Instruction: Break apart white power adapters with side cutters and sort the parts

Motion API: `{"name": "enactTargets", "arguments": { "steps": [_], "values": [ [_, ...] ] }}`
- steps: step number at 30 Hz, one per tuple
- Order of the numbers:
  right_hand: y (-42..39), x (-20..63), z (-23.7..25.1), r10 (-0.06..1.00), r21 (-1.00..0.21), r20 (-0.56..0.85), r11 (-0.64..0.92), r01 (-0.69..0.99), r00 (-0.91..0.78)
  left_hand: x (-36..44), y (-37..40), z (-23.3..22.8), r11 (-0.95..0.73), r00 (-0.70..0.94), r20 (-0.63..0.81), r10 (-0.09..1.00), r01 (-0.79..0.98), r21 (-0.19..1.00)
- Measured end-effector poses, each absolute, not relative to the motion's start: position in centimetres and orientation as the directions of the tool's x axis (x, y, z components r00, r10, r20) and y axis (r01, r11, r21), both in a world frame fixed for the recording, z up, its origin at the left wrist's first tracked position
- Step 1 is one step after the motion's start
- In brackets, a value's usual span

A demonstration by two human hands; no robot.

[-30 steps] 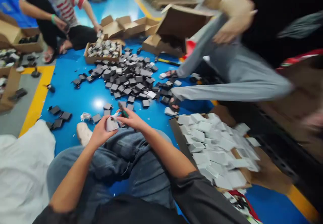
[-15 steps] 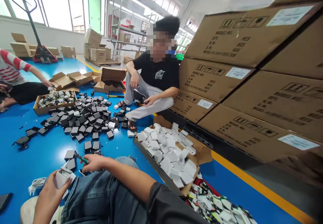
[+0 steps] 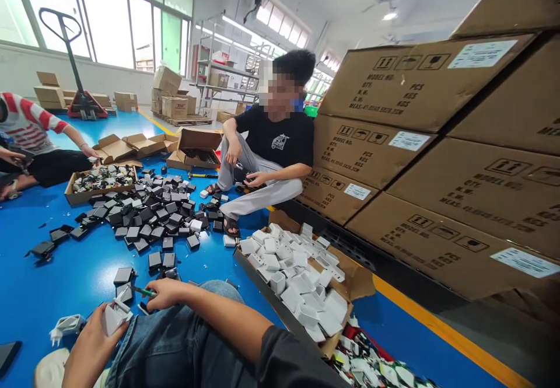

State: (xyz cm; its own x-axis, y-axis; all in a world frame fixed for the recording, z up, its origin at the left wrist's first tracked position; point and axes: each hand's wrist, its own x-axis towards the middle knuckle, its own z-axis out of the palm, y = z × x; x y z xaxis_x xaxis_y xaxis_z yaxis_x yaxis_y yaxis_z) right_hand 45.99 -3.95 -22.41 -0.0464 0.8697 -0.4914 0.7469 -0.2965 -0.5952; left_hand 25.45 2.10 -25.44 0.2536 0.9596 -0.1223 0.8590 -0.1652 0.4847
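My left hand is closed around a white plastic casing, held above the floor beside my bent leg. The casing has an open side with small parts jutting up. My right hand grips a slim green-handled tool; its dark metal tip points left towards the casing, apart from it. The tip is too small to tell its exact kind. Close by on the floor lie a white plug adapter and dark box-shaped casings.
A carton of white casings stands right of my leg, with circuit scraps below it. Ahead lies a heap of black casings. A co-worker sits beyond, another person at left. Stacked cartons line the right.
The camera has tipped slightly, so the surroundings sit lower in view. In my right hand the tool now lies flatter. My left hand keeps hold of the white casing.
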Motion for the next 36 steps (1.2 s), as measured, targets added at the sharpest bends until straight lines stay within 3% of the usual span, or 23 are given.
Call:
{"name": "enactTargets", "arguments": {
  "steps": [3, 7, 24, 36],
  "values": [
    [-3.9, 46.0, -22.7, 0.873, -0.582, -0.485, -0.285, 0.762, -0.044, 25.2, 2.5, -26.1, -0.179, 0.358, -0.204, 0.911, 0.789, 0.588],
    [-4.0, 46.0, -22.7, 0.868, -0.557, -0.494, -0.276, 0.783, -0.046, 25.1, 2.6, -26.9, -0.168, 0.353, -0.195, 0.915, 0.774, 0.610],
    [-4.0, 46.0, -22.0, 0.867, -0.548, -0.488, -0.215, 0.809, -0.100, 24.6, 2.5, -27.6, -0.268, 0.445, -0.178, 0.878, 0.763, 0.588],
    [-4.2, 45.9, -22.1, 0.882, -0.545, -0.457, -0.174, 0.820, -0.117, 24.7, 2.4, -27.4, -0.216, 0.433, -0.200, 0.879, 0.735, 0.642]
  ]
}}
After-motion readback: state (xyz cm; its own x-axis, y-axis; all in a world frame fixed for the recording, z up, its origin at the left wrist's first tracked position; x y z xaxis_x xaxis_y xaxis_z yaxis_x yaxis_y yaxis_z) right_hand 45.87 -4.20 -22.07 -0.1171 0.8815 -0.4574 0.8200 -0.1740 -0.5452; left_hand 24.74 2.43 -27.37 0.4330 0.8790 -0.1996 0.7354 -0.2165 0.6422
